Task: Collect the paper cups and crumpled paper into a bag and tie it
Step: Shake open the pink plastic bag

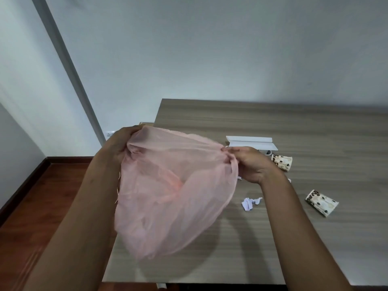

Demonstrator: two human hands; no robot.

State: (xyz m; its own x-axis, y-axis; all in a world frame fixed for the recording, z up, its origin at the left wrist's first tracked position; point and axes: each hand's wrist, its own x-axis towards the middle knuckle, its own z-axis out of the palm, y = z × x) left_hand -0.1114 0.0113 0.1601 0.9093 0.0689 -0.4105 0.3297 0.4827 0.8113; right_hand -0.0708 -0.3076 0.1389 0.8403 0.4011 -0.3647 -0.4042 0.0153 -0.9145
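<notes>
While both of our arms reach forward over the near left corner of the tabletop (273, 122), we hold a thin pink plastic bag (172, 196) up in the middle of the frame. Our left hand (119, 143), left of centre, has its fingers curled round the bag's upper left edge, partly hidden behind the plastic. Our right hand (249, 164), right of centre, pinches the bag's upper right edge, its fingers bunching the plastic there. Between the two hands the top edge is stretched out, and the rest of the bag hangs down loose and see-through above the tabletop, casting a shadow on the wood below it.

On the tabletop to the right of our right hand lie two paper cups with a brown dotted pattern, both on their sides. One cup (282, 162) lies just beyond our right hand, near the middle right of the frame; the other cup (321, 202) lies lower and further right, well apart from the bag. A small piece of crumpled white paper (249, 203) rests on the wood under our right wrist, between the bag and the lower cup. Behind our right hand, a flat white object (249, 141) sits on the tabletop. At the lower left of the frame we see a reddish wooden floor (31, 206), and a pale wall (189, 49) fills the upper part.
</notes>
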